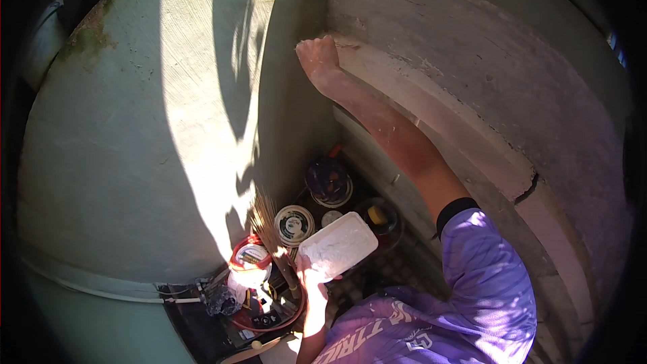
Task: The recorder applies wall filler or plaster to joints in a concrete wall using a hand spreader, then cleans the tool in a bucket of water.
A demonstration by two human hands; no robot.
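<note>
A white rectangular tray [340,246], with whitish paste or powder spread over its inside, rests in my left hand [310,275]. The fingers grip it at its lower left edge. My right arm stretches far up and away. At its end my right hand [317,56] is closed, knuckles up, by the corner where the green wall [101,155] meets the grey wall [465,40]. It touches or nearly touches the far end of a pale ledge [431,101]. Anything inside that fist is hidden.
Below stand a round lidded tub [294,225], a dark round object [327,179], a straw broom [264,216] and a red-rimmed bucket [249,256]. A dark container [379,219] with a yellow item stands beside the tray. The ledge has a dark crack [527,189]. A white pipe [101,293] runs along the green wall.
</note>
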